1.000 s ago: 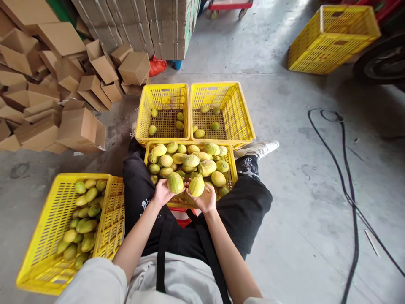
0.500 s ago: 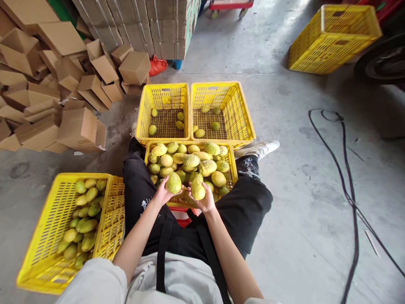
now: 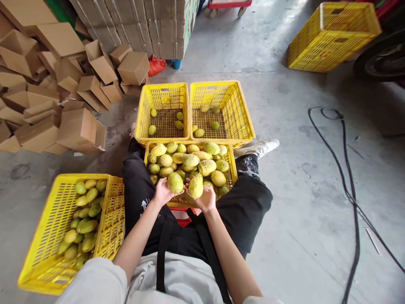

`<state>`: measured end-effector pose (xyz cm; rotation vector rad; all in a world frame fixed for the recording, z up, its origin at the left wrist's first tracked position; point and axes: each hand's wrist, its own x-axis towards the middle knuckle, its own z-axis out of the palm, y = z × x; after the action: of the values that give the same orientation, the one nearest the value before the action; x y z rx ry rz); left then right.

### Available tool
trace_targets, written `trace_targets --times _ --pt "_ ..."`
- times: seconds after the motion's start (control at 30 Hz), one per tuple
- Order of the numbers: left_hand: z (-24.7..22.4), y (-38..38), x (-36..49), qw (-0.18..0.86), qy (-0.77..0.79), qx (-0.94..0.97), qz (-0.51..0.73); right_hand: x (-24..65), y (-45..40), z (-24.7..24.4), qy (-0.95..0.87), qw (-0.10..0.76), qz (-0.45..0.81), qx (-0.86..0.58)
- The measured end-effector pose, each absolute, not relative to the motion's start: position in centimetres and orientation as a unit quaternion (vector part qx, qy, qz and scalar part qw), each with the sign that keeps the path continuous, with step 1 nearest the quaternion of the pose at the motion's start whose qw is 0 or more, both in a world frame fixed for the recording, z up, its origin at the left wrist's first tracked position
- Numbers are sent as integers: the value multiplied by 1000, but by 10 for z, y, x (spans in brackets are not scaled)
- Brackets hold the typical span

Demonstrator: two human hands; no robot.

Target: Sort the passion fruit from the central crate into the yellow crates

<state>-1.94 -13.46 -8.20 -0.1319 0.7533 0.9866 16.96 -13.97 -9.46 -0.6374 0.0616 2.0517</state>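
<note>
The left hand (image 3: 163, 192) cups a rounder papaya (image 3: 175, 183); just beside it, the right hand (image 3: 207, 198) cups a longer papaya (image 3: 195, 187), long axis near-to-far, at the heaped crate's (image 3: 233, 165) near side.

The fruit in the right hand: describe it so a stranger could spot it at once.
Find the well-filled yellow crate between the person's black-trousered legs. Above its near side, look for the right hand. The fruit it holds looks yellower, while the neighbouring fruit in the left hand is rounder and greener.
</note>
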Motion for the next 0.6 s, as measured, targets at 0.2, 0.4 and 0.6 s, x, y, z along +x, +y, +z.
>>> trace_targets --times 0.2,0.4,0.6 --pt "-77 -135 -19 803 351 -57 479 168 -140 -93 25 482 839 -250" --pt "-81 -136 -18 815 368 -15 447 171 -140 -98 41 485 836 -252" --pt "-90 -136 -19 822 391 -2 414 170 -139 -98 42 478 846 -235"
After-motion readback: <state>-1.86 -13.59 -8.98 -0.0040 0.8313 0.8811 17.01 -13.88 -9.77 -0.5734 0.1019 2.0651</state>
